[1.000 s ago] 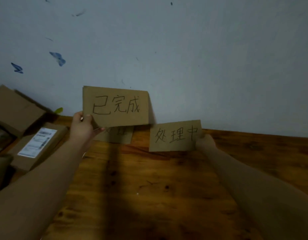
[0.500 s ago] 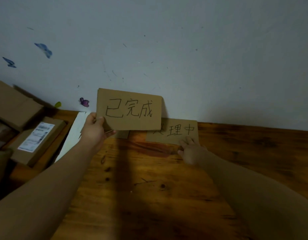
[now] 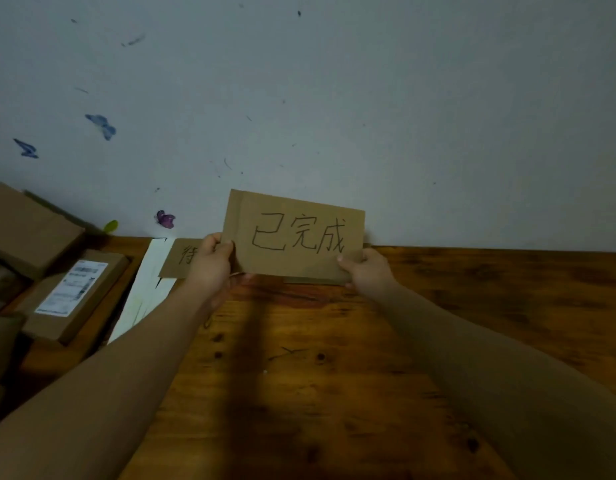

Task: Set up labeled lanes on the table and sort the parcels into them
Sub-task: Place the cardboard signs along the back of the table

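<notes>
A brown cardboard sign (image 3: pixel 294 237) with three handwritten characters is held upright above the back of the wooden table (image 3: pixel 334 375), close to the wall. My left hand (image 3: pixel 211 265) grips its left edge and my right hand (image 3: pixel 363 270) grips its lower right corner. A second cardboard sign (image 3: pixel 178 259) lies flat on the table behind my left hand, half hidden. Another cardboard edge (image 3: pixel 317 280) shows just under the held sign; its writing is hidden. Brown parcels sit at the left: one with a white shipping label (image 3: pixel 74 292) and a plain one (image 3: pixel 26 230) behind it.
A white strip of paper (image 3: pixel 147 285) lies on the table between the parcels and the flat sign. The grey wall (image 3: pixel 368 116) with butterfly stickers rises right behind the table's back edge. Bare wood stretches to the right and toward me.
My right hand left the flat sign on the table and took hold of the raised sign's right corner. The raised sign shifted right; both hands now hold it.
</notes>
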The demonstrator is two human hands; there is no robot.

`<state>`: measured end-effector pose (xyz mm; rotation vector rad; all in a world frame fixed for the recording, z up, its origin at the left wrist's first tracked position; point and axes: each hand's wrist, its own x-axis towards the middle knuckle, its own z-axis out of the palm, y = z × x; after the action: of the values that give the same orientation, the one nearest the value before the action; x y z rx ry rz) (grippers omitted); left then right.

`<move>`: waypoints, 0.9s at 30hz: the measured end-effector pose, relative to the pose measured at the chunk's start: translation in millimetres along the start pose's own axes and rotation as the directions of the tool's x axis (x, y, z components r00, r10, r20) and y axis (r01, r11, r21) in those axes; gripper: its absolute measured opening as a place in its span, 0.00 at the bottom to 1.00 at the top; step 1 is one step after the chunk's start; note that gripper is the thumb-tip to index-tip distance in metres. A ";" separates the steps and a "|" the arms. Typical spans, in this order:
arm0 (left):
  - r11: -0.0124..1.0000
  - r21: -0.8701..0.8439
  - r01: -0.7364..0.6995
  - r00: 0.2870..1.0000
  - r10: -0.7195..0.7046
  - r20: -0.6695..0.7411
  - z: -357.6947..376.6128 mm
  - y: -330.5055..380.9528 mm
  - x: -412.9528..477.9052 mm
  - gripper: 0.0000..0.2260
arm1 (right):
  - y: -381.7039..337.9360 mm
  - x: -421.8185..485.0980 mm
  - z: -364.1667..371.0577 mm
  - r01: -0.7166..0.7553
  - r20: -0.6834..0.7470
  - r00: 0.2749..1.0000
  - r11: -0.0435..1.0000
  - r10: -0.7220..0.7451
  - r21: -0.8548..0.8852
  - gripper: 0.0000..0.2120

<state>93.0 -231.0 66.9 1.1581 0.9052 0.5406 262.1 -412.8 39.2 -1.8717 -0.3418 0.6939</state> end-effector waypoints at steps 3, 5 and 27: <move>0.999 0.033 -0.032 0.999 0.032 -0.004 5.5 7.2 -7.5 0.06 | 3.4 -10.7 -24.8 -0.078 -0.111 0.991 0.996 0.081 0.031 0.18; 0.997 0.025 -0.066 0.997 0.067 -0.040 9.3 13.1 -9.3 0.06 | 7.4 -14.0 -44.3 -0.129 -0.181 0.974 0.991 0.133 0.035 0.20; 0.995 -0.017 -0.100 0.958 0.091 -0.271 194.6 -60.0 -43.2 0.07 | 156.7 14.3 -282.4 0.007 0.057 0.996 0.571 0.070 -0.821 0.27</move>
<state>226.3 -389.8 48.6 1.1205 1.0738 0.8037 431.9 -678.6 -32.0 -2.7560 -0.7980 0.6911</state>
